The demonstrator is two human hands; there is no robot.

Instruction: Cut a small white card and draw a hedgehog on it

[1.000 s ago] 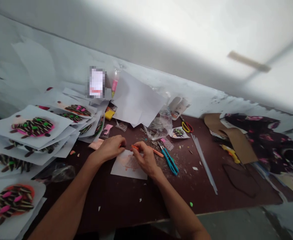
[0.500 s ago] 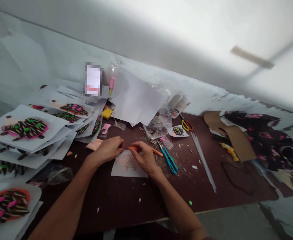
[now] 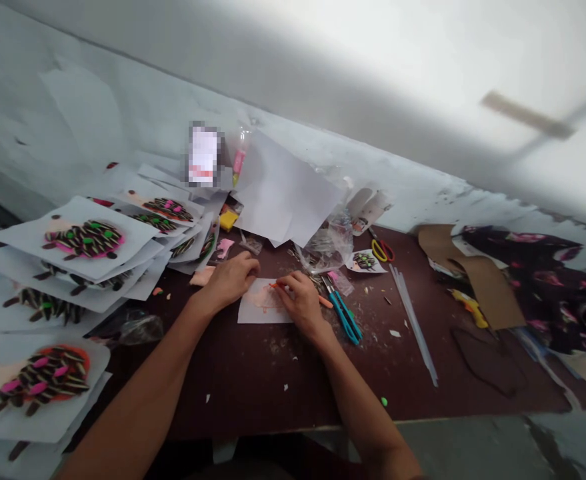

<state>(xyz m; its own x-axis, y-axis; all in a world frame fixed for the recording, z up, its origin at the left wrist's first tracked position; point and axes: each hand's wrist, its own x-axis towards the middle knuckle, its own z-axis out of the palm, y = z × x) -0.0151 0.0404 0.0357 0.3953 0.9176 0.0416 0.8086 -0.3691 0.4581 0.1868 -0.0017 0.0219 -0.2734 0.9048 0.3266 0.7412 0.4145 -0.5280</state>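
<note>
A small white sheet of paper (image 3: 251, 312) lies on the dark red table, bearing an orange outline and a peach-coloured patch. My right hand (image 3: 301, 303) rests over its right side, thumb and fingers pinching a small orange piece that looks like modelling clay (image 3: 274, 285). At the sheet's upper left corner is my left hand (image 3: 235, 277), its fingers curled together; whatever they may hold is hidden. A peach-coloured lump (image 3: 201, 276) sits beside the left wrist. Just beyond my right hand, an orange stick-like thing (image 3: 325, 302) lies partly covered.
Stacked papers with seed-covered hedgehog pictures (image 3: 90, 239) fill the left side. Teal-handled scissors (image 3: 345, 315) lie right of my hand, with clear glue sticks (image 3: 413, 327) farther right. Beyond them are a yellow glue gun (image 3: 470, 308), red-yellow scissors (image 3: 383, 250) and a plastic bag (image 3: 325, 247).
The view has shifted, so things sit farther right in the picture. My right hand still pinches the orange piece, now over the sheet's upper part; my left hand stays near the corner.
</note>
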